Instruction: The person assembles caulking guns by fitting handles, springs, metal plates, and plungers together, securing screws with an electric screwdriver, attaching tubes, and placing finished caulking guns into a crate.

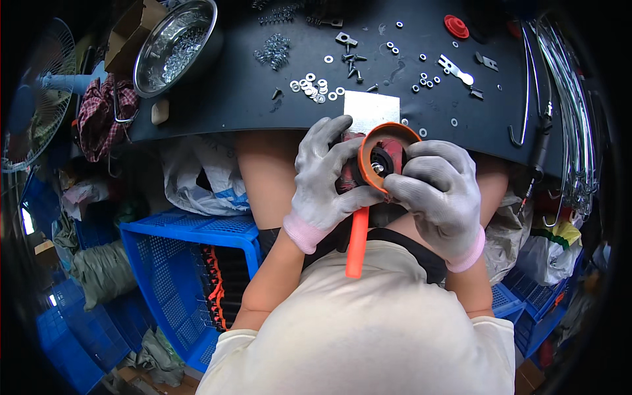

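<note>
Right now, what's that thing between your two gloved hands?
The head view shows an orange ring-shaped part between the left hand and right hand, with red and black bits inside and an orange bar below.

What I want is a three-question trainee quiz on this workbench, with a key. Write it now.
1. True or false: the metal bowl lies to the left of the flat silver sheet.
2. What colour is the rim of the round part held between the left grip and the right grip? A) blue B) orange C) green
3. Which coiled metal parts lie heaped on the table to the right of the bowl?

Key: 1. True. 2. B, orange. 3. Springs.
</note>
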### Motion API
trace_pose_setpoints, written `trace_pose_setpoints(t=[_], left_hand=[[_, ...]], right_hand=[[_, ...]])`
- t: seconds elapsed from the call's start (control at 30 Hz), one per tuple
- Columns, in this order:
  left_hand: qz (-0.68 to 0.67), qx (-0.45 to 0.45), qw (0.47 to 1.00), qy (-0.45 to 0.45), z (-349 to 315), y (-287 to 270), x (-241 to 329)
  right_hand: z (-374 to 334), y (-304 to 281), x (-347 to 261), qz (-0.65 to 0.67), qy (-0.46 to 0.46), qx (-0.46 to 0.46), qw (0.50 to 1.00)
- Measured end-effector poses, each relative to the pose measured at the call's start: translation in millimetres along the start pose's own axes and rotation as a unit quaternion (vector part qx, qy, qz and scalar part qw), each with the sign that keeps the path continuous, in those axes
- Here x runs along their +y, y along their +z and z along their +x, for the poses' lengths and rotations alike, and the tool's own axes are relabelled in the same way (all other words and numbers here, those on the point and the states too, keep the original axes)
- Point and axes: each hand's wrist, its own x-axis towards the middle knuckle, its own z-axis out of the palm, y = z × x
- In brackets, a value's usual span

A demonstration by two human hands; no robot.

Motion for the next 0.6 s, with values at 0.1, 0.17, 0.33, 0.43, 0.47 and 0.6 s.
trace_pose_setpoints(t=[0.1, 0.17, 0.33, 0.43, 0.47, 0.6], left_hand=[[0.007, 0.057, 0.998, 0.015, 1.6, -1.1, 4.2], [0.009, 0.045, 0.998, 0.047, 4.2, -4.4, 1.8], [-0.013, 0.035, 0.997, 0.067, 9.4, 0.6, -1.5], [-0.001, 0.016, 0.998, 0.059, 8.3, -1.2, 1.8], [0.008, 0.01, 0.999, 0.048, 7.4, -0.1, 3.0], [-0.076, 0.073, 0.993, 0.048, 3.2, 13.2, -0.4]], right_hand=[[-3.6, 15.0, 4.6, -0.018, 0.012, -0.034, 0.999], [-2.8, 13.8, 2.2, -0.017, 0.015, -0.037, 0.999], [-7.2, 13.5, -2.1, 0.016, 0.049, -0.034, 0.998], [-14.5, 6.8, 10.1, 0.138, 0.094, -0.045, 0.985], [-13.4, 1.6, 16.3, 0.188, 0.109, -0.033, 0.976], [14.1, -42.1, 89.3, 0.203, 0.337, 0.178, 0.902]])
